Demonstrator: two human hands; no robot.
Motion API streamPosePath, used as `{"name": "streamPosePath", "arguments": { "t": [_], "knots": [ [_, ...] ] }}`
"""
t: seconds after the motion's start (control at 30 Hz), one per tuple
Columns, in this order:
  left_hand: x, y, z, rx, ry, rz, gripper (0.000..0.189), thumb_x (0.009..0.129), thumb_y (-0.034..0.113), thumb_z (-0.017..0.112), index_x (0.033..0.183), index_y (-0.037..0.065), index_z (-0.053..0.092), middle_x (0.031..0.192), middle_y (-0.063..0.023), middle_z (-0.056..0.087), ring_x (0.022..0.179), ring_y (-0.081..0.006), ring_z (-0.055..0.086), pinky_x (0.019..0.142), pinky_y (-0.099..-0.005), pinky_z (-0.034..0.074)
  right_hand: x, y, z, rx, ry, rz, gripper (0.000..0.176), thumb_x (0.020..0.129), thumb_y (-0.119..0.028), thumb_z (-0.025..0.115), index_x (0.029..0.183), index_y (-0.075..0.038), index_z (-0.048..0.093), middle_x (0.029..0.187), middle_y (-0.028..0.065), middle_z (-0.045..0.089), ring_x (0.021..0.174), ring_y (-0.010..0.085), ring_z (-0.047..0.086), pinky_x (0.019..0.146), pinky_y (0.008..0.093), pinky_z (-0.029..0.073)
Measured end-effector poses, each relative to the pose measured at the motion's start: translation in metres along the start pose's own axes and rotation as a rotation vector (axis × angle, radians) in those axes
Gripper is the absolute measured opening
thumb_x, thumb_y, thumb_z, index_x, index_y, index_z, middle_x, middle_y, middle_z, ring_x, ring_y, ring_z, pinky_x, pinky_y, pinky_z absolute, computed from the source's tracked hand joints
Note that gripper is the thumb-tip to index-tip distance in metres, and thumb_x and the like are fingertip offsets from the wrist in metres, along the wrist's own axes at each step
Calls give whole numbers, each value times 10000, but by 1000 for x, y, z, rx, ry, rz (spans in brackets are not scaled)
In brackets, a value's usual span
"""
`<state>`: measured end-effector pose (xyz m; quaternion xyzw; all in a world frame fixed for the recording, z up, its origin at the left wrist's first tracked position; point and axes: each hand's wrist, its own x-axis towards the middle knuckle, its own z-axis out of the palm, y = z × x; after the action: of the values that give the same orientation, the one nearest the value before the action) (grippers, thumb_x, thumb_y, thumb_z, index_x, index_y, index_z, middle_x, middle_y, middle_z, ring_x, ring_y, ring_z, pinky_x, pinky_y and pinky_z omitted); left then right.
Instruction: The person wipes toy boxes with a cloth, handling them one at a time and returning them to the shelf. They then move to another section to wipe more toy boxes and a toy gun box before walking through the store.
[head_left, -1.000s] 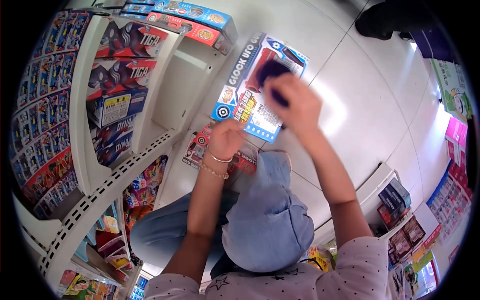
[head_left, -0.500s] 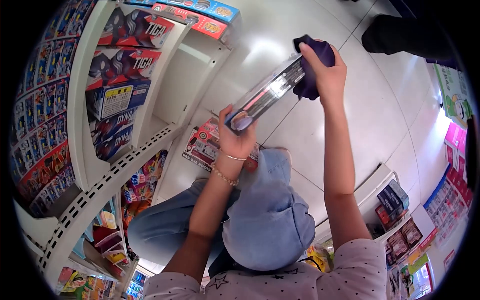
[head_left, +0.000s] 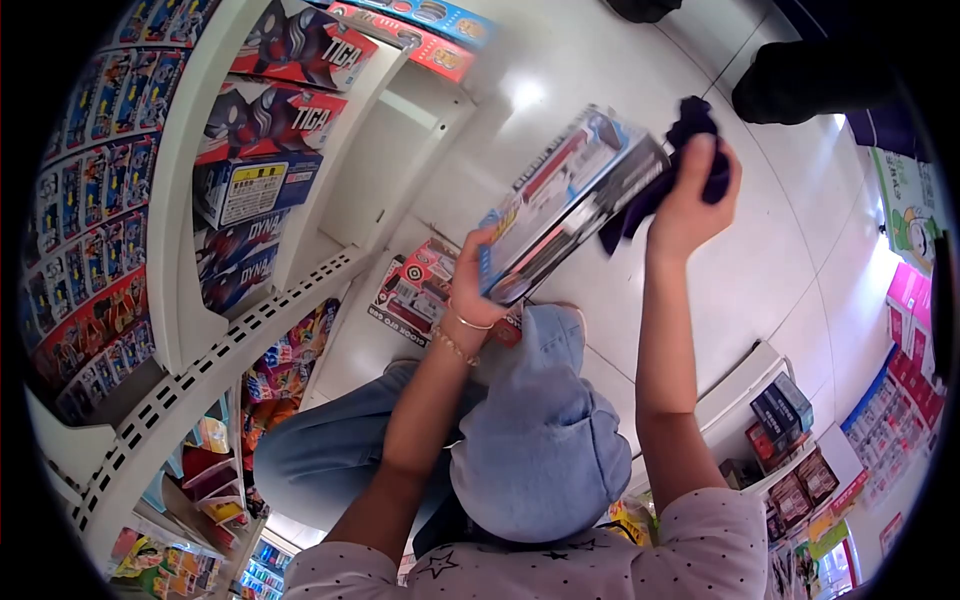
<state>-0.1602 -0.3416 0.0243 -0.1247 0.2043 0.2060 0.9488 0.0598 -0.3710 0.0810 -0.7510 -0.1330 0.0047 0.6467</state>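
My left hand point(head_left: 482, 285) grips the near end of a boxed toy point(head_left: 570, 205), a blue, white and black carton with a picture on its broad face. The carton slants up to the right above the floor, its dark side toward me. Bunched in my right hand point(head_left: 692, 195) is a dark purple cloth point(head_left: 652, 200), fingers wrapped round it and thumb on top. Part of the cloth hangs beside the carton's far end. Below my left hand, a red toy box point(head_left: 415, 295) lies on the floor.
A white shelf unit point(head_left: 160, 200) on the left carries TIGA boxes point(head_left: 270, 120) and DYNA boxes point(head_left: 238, 258). A person's dark shoe point(head_left: 770, 85) rests on the tiled floor point(head_left: 770, 260) at upper right. Low shelving with small boxes point(head_left: 783, 410) stands at right.
The carton has turned so its broad picture face shows. My right hand, with the cloth, has moved right and slightly down, away from the carton's edge.
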Motion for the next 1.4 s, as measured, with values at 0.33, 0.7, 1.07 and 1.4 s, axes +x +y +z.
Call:
{"name": "streamPosePath", "arguments": {
  "t": [0.33,0.7,1.07,1.4],
  "knots": [
    [19,-6,8,-412,-102,-514,611,955,332,524,1441,-1,362,1391,-248,432,962,-259,551,686,-395,546,-77,-26,5,-20,-886,-959,319,748,-290,718,1058,-217,750,1152,34,671,771,180,595,663,308,501],
    [17,-22,-7,-591,-168,-845,733,909,386,575,1516,105,273,1491,-277,292,926,-290,488,653,-396,493,-11,-24,41,-415,-322,-710,264,778,-333,776,1009,-212,735,1003,6,680,802,217,662,606,309,518],
    [35,0,37,-243,-344,-483,918,784,137,761,1517,47,216,1500,-267,306,865,-278,530,656,-334,534,-23,11,-43,20,-263,221,216,949,-178,651,1098,-28,692,990,62,700,897,130,638,777,264,507],
    [33,-13,18,1049,301,647,655,969,276,621,1495,27,319,1321,-117,570,1184,-128,532,994,-274,437,-94,80,-81,-42,-766,73,498,973,-268,547,1403,-35,454,1370,128,548,1201,260,557,1066,375,408]
  ]
}}
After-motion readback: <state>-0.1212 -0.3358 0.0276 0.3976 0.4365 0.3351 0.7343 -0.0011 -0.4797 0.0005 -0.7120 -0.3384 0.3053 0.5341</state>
